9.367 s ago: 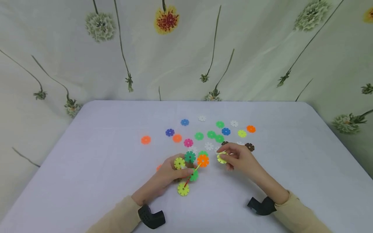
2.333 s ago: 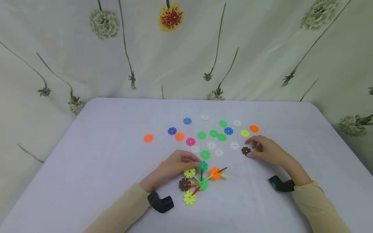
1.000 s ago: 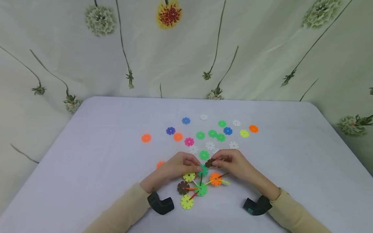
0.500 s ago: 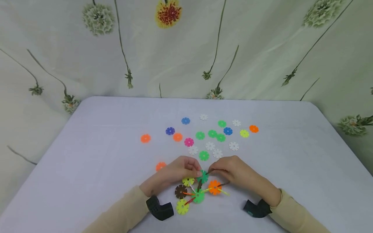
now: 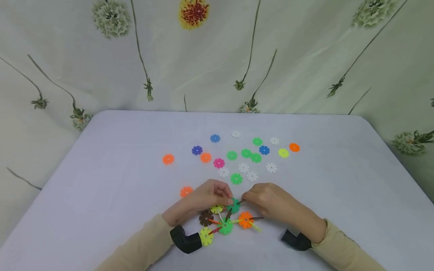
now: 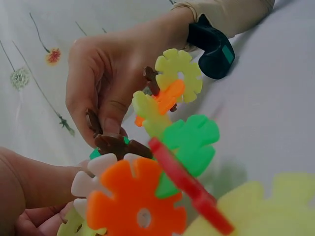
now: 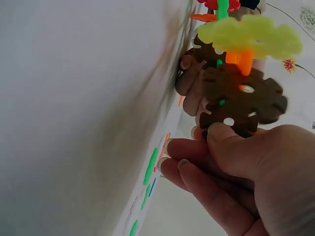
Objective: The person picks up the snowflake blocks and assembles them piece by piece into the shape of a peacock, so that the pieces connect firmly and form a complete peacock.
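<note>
A joined cluster of notched plastic flower discs lies in front of me, built around a bright green disc [image 5: 222,228]. An orange disc [image 5: 243,219], a brown disc [image 5: 204,219] and yellow discs, one of them low at the front [image 5: 205,238], branch off it. My left hand [image 5: 207,199] pinches the teal green disc [image 5: 234,207] at the cluster's far side. With thumb and fingertips, my right hand [image 5: 276,201] pinches another brown disc [image 7: 238,130], its edge right at the teal disc's rim. In the left wrist view, the orange and white discs cover part of the left fingers.
Loose discs lie flat across the white table [image 5: 112,165] beyond my hands, among them a pink disc [image 5: 219,163], a blue disc [image 5: 264,149] and a nearer green disc [image 5: 236,178]. One orange disc [image 5: 186,191] sits beside my left hand. A floral cloth hangs behind.
My right hand has picked up the brown disc from the table's right side and brought it left to the teal disc. The left hand keeps its pinch; the cluster has shifted slightly left.
</note>
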The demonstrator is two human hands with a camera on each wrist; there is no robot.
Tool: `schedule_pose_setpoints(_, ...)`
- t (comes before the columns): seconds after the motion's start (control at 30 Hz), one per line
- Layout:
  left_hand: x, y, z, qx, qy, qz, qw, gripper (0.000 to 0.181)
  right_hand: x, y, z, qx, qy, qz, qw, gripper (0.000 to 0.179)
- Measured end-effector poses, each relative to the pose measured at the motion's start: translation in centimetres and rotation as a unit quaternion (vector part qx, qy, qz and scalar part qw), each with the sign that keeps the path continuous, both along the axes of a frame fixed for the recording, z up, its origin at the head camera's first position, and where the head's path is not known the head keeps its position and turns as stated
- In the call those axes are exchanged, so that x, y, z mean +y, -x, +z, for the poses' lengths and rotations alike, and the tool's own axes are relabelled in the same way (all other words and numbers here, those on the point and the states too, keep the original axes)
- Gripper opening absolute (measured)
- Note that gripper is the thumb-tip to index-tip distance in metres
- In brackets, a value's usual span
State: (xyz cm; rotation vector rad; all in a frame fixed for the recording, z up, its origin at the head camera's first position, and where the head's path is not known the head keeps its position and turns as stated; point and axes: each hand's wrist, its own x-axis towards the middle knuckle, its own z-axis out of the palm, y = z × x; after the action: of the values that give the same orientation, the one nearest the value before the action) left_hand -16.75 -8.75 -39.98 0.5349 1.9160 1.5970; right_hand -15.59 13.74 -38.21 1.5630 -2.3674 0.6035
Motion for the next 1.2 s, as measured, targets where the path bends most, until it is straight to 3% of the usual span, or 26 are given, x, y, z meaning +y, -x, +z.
schedule_pose_setpoints(0.17, -0.2, 0.1, -0.1, 0.002, -0.001, -0.003, 1.0000, 0.008, -0.3, -0.4, 0.1, 0.042, -0.017, -0.012, 0.9989, 0.028)
schedule_pose_setpoints(0.4, -0.3, 0.2, 0.2, -0.008, 0.012, -0.004, 0.9999, 0.008, -0.5, -0.5, 0.1, -0.061, 0.001, -0.042, 0.9973, 0.016)
schedule_pose_setpoints(0.63, -0.2, 0.1, 0.5, -0.021, 0.035, 0.007, 0.9992, 0.007, -0.5, -0.5, -0.1, -0.043, -0.003, -0.033, 0.9985, 0.017)
schedule_pose_setpoints(0.73, -0.3, 0.1, 0.4, -0.016, 0.033, 0.009, 0.9993, 0.009, -0.5, -0.4, -0.1, -0.083, -0.006, -0.053, 0.9952, 0.012)
schedule_pose_setpoints(0.93, -0.7, 0.3, 0.1, -0.030, 0.025, 0.005, 0.9992, 0.012, -0.2, 0.1, -0.2, -0.191, 0.004, -0.076, 0.9786, 0.010)
schedule_pose_setpoints(1.2, -0.9, 0.3, 0.3, -0.003, 0.053, 0.010, 0.9985, 0.015, 0.4, 0.7, -0.5, -0.261, 0.062, -0.067, 0.9611, 0.010)
